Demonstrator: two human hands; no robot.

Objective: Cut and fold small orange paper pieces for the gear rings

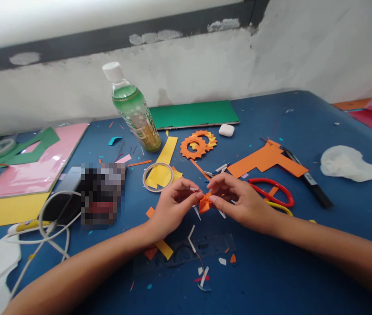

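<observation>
Between my fingertips is a small folded orange paper piece (205, 202), with creases running out from its middle. My left hand (174, 205) pinches its left side between thumb and fingers. On the other side my right hand (238, 199) grips it the same way, thumb in front. White paper strips lie on the table just below and behind the fingers. Beyond the hands rest two toothed paper rings (193, 146), one orange and one orange with yellow. Red-handled scissors (289, 197) lie beside my right hand, their blades hidden.
A green-labelled bottle (136, 116) stands at the back, near a green board (194, 114). A tape roll (158, 177) lies on yellow paper. Orange paper (266, 159), a black marker (315, 190) and a crumpled tissue (346, 163) are on the right. A white cable (43, 240) loops at left.
</observation>
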